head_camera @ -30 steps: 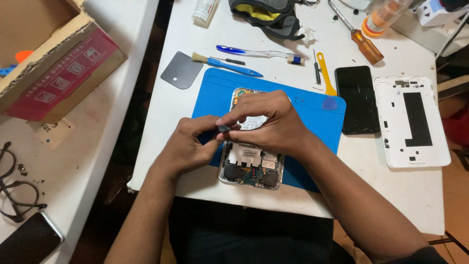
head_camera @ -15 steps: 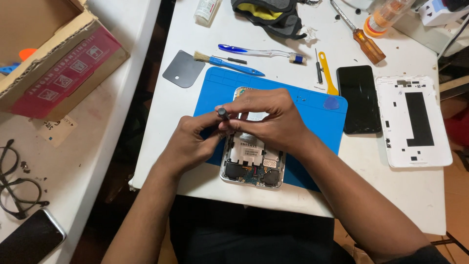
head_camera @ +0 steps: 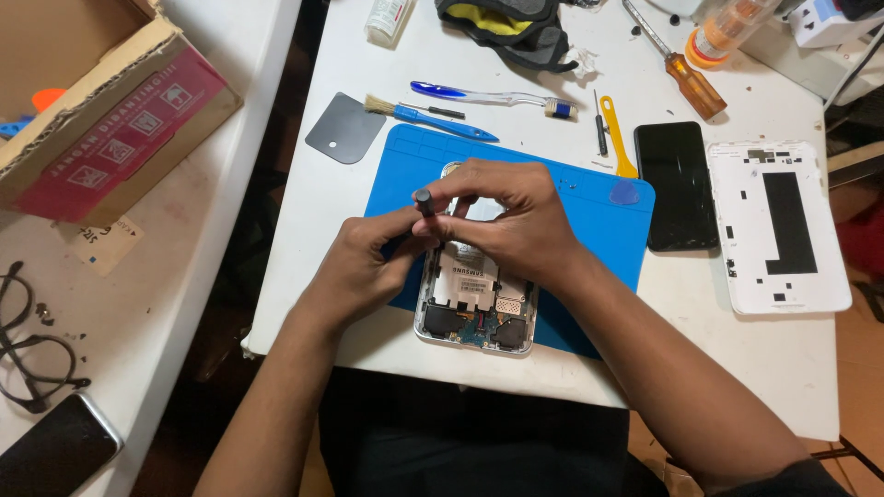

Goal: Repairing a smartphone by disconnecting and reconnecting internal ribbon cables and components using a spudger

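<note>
- A white worktop fills the middle, its surface lit evenly and brightly from above.
- A second white worktop stands to the left, marked with smudges.
- A dark gap runs between the two.
- A strip of reddish-brown floor shows at the right edge.

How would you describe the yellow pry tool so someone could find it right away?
Start at the blue work mat on the white table and go to its upper right corner. The yellow pry tool lies just past that edge, left of the black phone. It is the only yellow, flat-bladed tool there.
</note>
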